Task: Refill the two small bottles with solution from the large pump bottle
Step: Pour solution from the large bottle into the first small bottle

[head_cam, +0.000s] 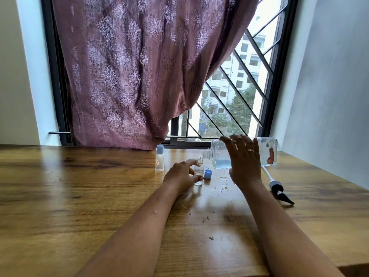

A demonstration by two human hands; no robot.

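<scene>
My right hand point(242, 158) grips the large clear bottle point(267, 152), which lies tipped on its side with bluish liquid pooled low in it. Its open threaded neck point(206, 153) points left and sits just above the mouth of a small clear bottle point(199, 170). That small bottle stands uncapped on the table, pinched between thumb and fingers of my left hand point(182, 175). Its blue cap point(208, 174) stands just to its right. A second small bottle point(159, 158), closed with a blue cap, stands upright to the left.
The pump head with its white tube point(276, 186) lies on the wooden table point(79, 196) to the right. Spilled drops point(223, 188) wet the wood in front of the bottles. A curtain point(129, 76) and a barred window point(239, 96) stand behind.
</scene>
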